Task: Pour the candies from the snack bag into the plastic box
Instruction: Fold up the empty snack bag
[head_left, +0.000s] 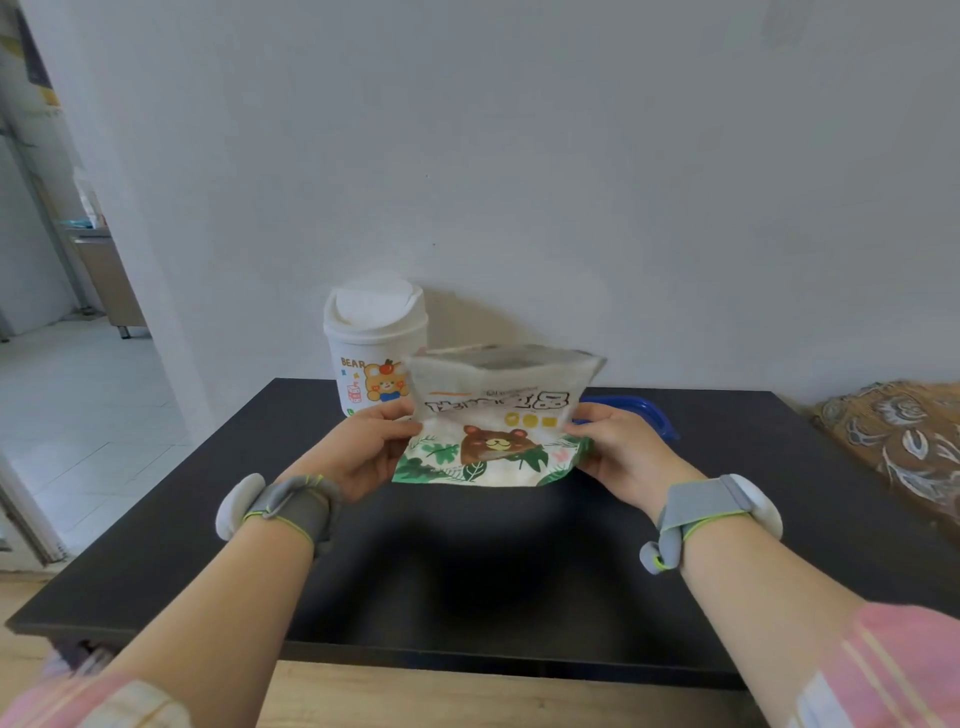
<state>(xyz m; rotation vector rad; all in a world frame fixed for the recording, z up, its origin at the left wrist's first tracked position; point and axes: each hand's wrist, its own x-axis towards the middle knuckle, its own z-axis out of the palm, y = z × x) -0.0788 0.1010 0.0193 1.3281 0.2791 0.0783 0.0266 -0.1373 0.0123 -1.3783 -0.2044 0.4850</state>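
A white snack bag (498, 421) printed with a brown bear and green leaves is held upright above the black table (467, 571). My left hand (363, 447) pinches its left edge and my right hand (618, 452) pinches its right edge. The top of the bag looks pulled apart; no candies show. Behind the bag and my right hand, a blue rim of the plastic box (649, 410) peeks out; most of the box is hidden.
A small white bin with a swing lid and a bear print (374, 348) stands at the table's back left, close to the bag. A white wall runs behind the table. A patterned brown cloth (904, 441) lies at the right. A doorway opens at the left.
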